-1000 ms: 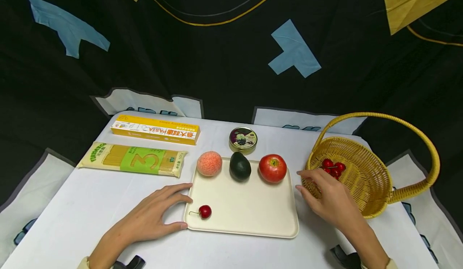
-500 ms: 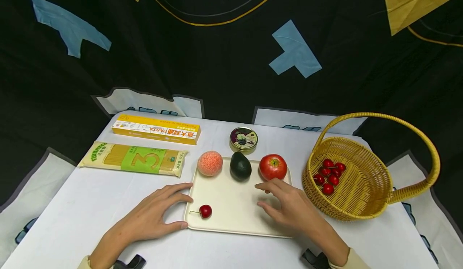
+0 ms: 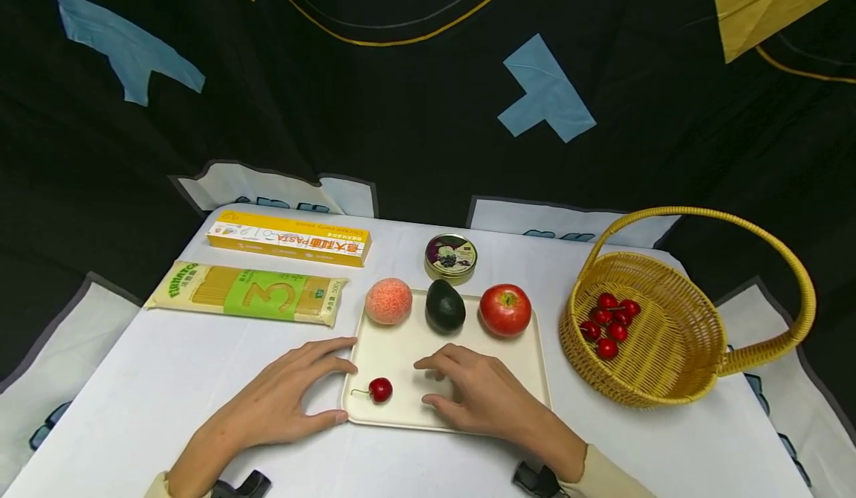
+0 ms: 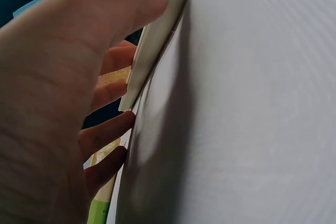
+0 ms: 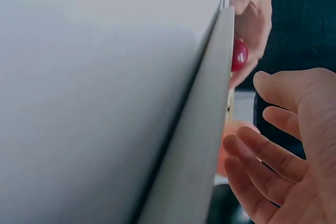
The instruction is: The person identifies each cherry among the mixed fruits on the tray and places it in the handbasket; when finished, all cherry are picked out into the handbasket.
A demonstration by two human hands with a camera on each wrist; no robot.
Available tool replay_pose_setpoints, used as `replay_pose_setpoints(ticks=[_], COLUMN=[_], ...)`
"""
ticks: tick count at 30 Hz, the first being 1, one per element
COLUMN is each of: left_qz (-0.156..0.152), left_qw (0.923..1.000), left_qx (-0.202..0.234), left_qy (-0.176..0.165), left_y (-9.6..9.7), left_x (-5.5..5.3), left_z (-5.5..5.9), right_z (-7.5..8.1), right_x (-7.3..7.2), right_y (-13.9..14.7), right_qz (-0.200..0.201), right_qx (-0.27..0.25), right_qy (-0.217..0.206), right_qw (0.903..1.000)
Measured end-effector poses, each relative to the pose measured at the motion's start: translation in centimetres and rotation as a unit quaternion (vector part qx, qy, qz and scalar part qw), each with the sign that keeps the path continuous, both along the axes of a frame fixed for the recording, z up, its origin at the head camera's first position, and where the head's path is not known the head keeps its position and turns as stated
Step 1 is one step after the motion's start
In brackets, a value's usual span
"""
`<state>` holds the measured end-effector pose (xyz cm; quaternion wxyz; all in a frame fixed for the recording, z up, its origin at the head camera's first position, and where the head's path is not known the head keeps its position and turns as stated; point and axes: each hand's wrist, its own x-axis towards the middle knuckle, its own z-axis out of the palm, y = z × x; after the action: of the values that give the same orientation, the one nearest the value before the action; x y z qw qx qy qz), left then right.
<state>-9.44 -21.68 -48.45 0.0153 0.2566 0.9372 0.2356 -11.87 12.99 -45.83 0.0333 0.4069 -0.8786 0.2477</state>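
A cream tray (image 3: 401, 349) lies on the table, with a single stemmed cherry (image 3: 381, 390) near its front left corner. My left hand (image 3: 281, 394) touches the tray's left edge with thumb and fingertips, fingers loosely spread. Over the tray's middle hovers my right hand (image 3: 481, 390), fingers slightly bent and holding nothing, to the right of the cherry. Along the tray's back edge sit a peach (image 3: 388, 301), an avocado (image 3: 445, 306) and a red apple (image 3: 505, 311). In the right wrist view, the cherry (image 5: 239, 55) shows beyond the fingertips, with a gap between.
A yellow wicker basket (image 3: 669, 357) with a tall handle stands right of the tray, holding several cherries (image 3: 607, 348). Behind the tray is a round tin (image 3: 451, 256). A pasta box (image 3: 289, 238) and a bag of spaghetti (image 3: 247, 292) lie at the back left.
My right hand has moved left from the basket's near side, across the tray towards the lone cherry. Cherries it had covered in the basket now show. My left hand has stayed in place.
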Motion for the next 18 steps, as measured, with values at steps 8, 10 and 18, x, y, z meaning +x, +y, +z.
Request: replay_pose_setpoints(ticks=[8,10,18], left_qz=[0.003,0.004,0.005], left_qw=[0.9997,0.9996,0.9991], left_qx=[-0.008,-0.011,-0.017], left_qy=[0.021,0.024,0.039], left_y=[0.0,0.1,0.1], left_x=[0.0,0.0,0.0], left_z=[-0.1,-0.1,-0.2], right_z=[-0.2,-0.2,-0.3], right_x=[-0.1,-0.1,-0.1], right_y=[-2.5,-3.1,-4.8], right_qz=[0.025,0.027,0.040], right_qx=[0.020,0.026,0.040], right_qy=[-0.010,-0.012,-0.016], right_qw=[0.9994,0.9992,0.9983])
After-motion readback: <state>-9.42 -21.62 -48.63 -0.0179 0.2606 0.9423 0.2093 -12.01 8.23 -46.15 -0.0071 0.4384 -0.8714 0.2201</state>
